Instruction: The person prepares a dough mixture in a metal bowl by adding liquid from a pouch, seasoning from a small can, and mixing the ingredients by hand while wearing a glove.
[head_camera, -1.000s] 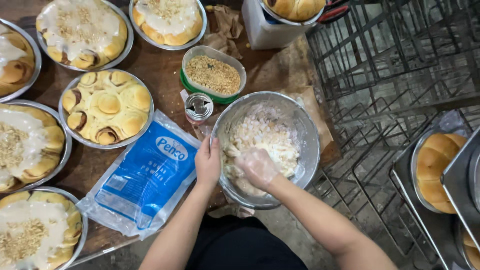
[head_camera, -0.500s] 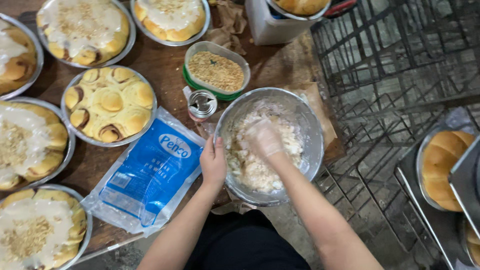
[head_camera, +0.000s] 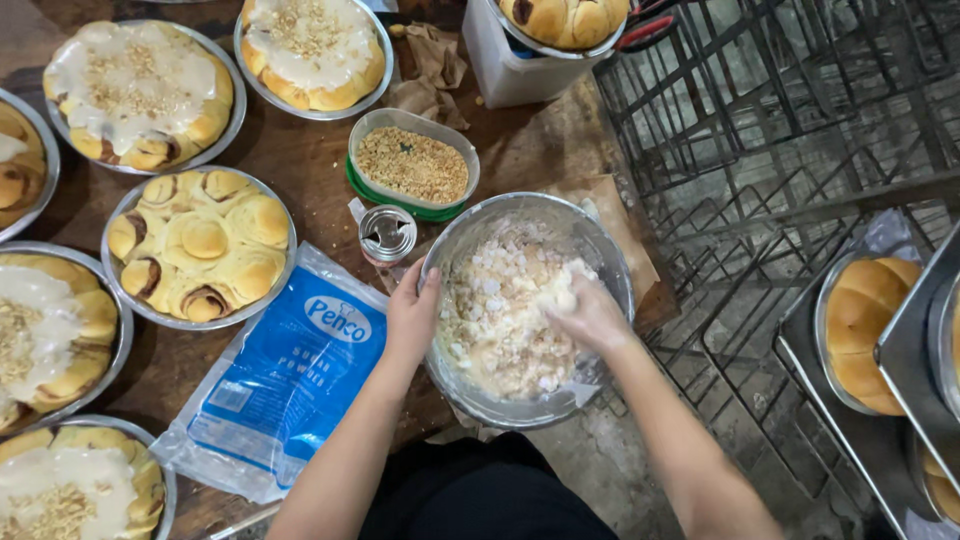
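Observation:
A round metal bowl (head_camera: 601, 252) at the wooden table's front edge holds a pale, lumpy white mixture (head_camera: 495, 320). My left hand (head_camera: 412, 318) grips the bowl's left rim. My right hand (head_camera: 588, 314) is inside the bowl on the right, fingers coated in and closed on a clump of the mixture. Just left of the bowl stands a small opened tin can (head_camera: 386, 234). A blue-and-clear plastic bag (head_camera: 285, 375) lies flat under my left forearm.
A green-rimmed tub of brown crumbs (head_camera: 413, 163) sits behind the bowl. Several metal pans of rolls, one plain (head_camera: 200, 246) and others iced (head_camera: 138, 92), cover the table's left. Black wire racks (head_camera: 760, 130) stand at right, with pans of buns (head_camera: 862, 330) beside them.
My right hand has moved from the bowl's upper middle to its right side, dragging mixture along. The view has shifted slightly; my left hand stays on the rim.

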